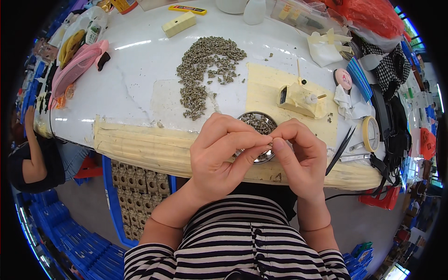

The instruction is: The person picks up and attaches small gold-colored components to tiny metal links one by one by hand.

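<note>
My left hand (224,154) and my right hand (301,156) meet fingertip to fingertip above a round metal bowl (262,161) near the table's front edge. Thumb and forefinger of each are pinched together. A tiny piece seems to sit between them, mostly hidden by the fingertips, so its kind cannot be made out. Many small grey metal parts (258,122) lie in the bowl. Farther back on the white table is a large curved pile of similar small metal parts (192,95).
A taped block with a peg (303,100) stands right of the bowl. Black tweezers (340,150), a tape roll (371,134) and a pink fan (77,70) lie around. Below left is a blue crate (114,205) of metal parts. Another person's arm (35,154) shows at far left.
</note>
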A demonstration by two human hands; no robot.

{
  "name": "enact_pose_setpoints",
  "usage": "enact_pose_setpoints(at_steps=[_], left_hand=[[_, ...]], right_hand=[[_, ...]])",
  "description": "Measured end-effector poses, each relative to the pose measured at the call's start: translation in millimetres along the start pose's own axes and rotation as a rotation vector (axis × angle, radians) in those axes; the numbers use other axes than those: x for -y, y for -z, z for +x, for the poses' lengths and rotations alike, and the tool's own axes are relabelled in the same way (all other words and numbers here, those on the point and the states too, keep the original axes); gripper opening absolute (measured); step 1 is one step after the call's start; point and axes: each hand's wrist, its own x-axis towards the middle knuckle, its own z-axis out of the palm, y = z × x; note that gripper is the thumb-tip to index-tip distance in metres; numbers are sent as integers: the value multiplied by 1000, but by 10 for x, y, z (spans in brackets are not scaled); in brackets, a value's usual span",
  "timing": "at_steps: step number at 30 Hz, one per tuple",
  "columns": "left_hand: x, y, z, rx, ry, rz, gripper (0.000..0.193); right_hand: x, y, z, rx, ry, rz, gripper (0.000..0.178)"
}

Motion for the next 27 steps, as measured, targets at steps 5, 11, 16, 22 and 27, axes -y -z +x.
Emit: enact_pose_setpoints(at_steps=[5, 11, 16, 22, 27], left_hand=[[-5, -3, -2, -12, -26, 51, 20], [-14, -25, 5, -26, -40, 101, 20], [-16, -30, -19, -62, 25, 50, 20], [8, -10, -22, -43, -4, 32, 21], [0, 19, -8, 11, -66, 71, 25]], right_hand=[[14, 9, -7, -14, 4, -25, 3], [34, 2, -3, -130, 260, -300, 10], [66, -16, 9, -139, 516, -536, 23], [-13, -32, -23, -119, 383, -406, 21], [-49, -24, -35, -63, 208, -215, 11]])
